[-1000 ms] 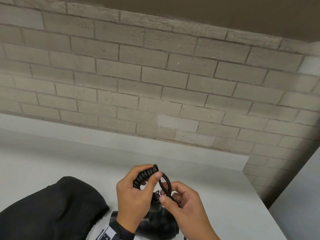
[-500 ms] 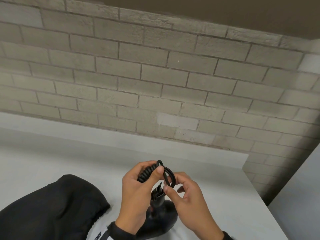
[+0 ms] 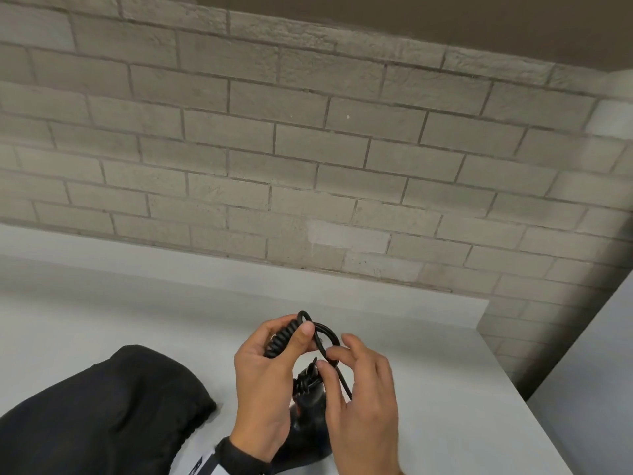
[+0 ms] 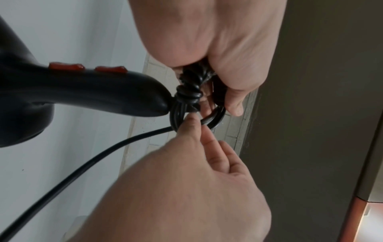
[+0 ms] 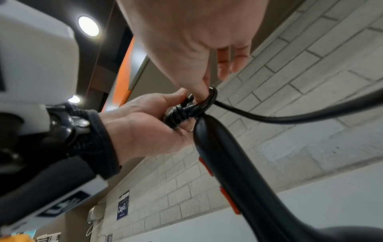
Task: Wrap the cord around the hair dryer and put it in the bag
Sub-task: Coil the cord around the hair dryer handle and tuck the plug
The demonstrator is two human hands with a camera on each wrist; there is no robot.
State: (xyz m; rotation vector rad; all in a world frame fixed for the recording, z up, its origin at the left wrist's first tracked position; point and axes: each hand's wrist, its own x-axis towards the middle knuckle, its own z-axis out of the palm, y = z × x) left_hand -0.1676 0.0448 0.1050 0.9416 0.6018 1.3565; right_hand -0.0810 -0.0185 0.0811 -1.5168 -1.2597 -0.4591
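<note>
A black hair dryer (image 3: 308, 416) with red switches (image 4: 66, 66) hangs handle-up between my hands over the white table (image 3: 102, 313). Its black cord (image 3: 327, 332) is twisted into a thick bundle at the handle's end (image 4: 189, 93). My left hand (image 3: 263, 368) grips that coiled bundle, thumb on top. My right hand (image 3: 359, 389) pinches a loop of the cord (image 5: 209, 99) with thumb and forefinger, the other fingers spread. The loose end of the cord (image 4: 82, 162) trails down and away. A black fabric bag (image 3: 102, 406) lies on the table at the left.
A grey brick wall (image 3: 308, 149) stands behind the table. The table's right edge (image 3: 513, 389) drops off near my right hand, with a pale panel (image 3: 599, 389) beyond it.
Both hands have lifted the hair dryer's handle higher. My right hand has shifted along the loop, and its outer fingers have spread open.
</note>
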